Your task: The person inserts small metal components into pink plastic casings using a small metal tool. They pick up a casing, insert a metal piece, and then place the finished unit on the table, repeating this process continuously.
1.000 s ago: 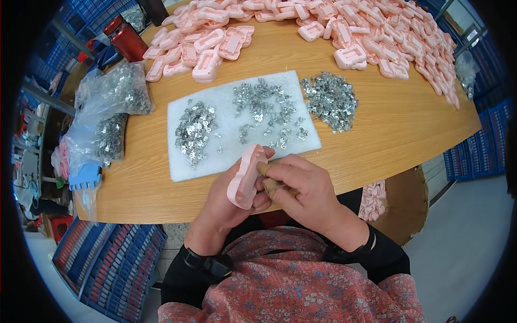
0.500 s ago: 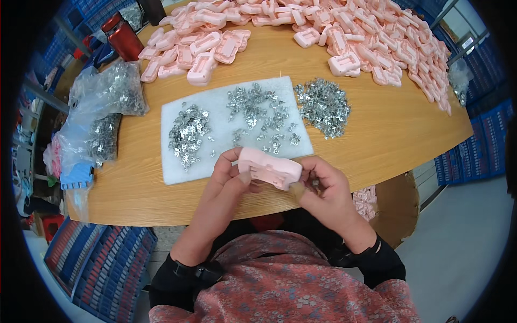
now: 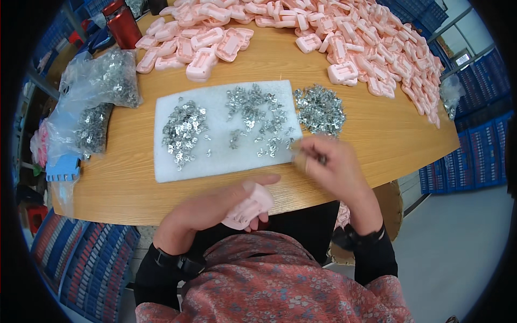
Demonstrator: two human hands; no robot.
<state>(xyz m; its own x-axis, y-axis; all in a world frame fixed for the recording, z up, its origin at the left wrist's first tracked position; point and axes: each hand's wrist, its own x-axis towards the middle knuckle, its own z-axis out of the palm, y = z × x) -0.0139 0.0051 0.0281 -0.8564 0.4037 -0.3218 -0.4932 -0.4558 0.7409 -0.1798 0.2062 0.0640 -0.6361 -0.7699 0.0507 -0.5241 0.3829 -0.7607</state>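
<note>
My left hand (image 3: 207, 203) grips a pale pink plastic shell (image 3: 253, 209) at the table's front edge, its hollow side with ribs and slots partly facing up. Over the right front corner of a white foam sheet (image 3: 216, 107) is my right hand (image 3: 336, 164), its thumb and fingers drawn together. Something small and dark shows between those fingers, too blurred to name. Small silvery metal pieces (image 3: 186, 129) lie heaped on the sheet's left part, and a looser scatter of metal pieces (image 3: 252, 105) covers its middle and right. Beside the sheet is another metal heap (image 3: 320, 110).
Pink shells (image 3: 377, 48) are piled along the far side of the wooden table (image 3: 388, 140). At left lie clear bags of metal pieces (image 3: 116, 81), a blue foam block (image 3: 63, 168) and a red flask (image 3: 123, 26). A carton (image 3: 389, 207) stands below the right edge.
Both hands held the pink shell together. The right hand has let go and moved up and right to the sheet's corner; the left has brought the shell down and nearer my body.
</note>
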